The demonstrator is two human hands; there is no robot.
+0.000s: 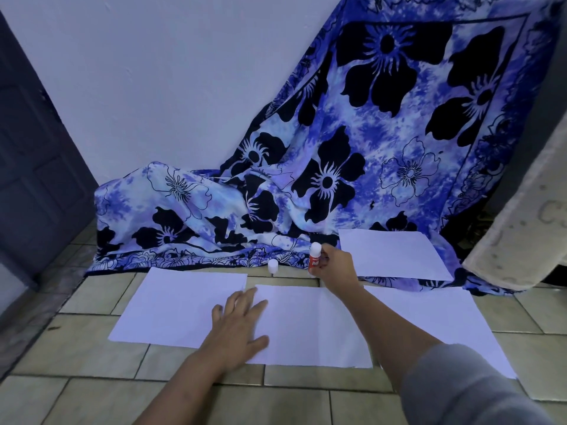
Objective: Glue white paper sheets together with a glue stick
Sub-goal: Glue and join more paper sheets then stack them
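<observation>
Three white paper sheets lie side by side on the tiled floor: a left sheet (171, 305), a middle sheet (310, 326) and a right sheet (429, 320). A fourth sheet (395, 256) rests farther back on the patterned cloth. My left hand (237, 326) lies flat with fingers spread across the seam between the left and middle sheets. My right hand (334, 266) grips a red and white glue stick (315, 256) upright just beyond the middle sheet's far edge. A small white cap (272, 266) stands on the floor by the cloth's hem.
A blue, black and white flowered cloth (352, 167) drapes from the wall down onto the floor behind the sheets. A dark door (33, 167) stands at the left. A pale fabric edge (521, 222) hangs at the right. Beige tiles (92, 357) surround the sheets.
</observation>
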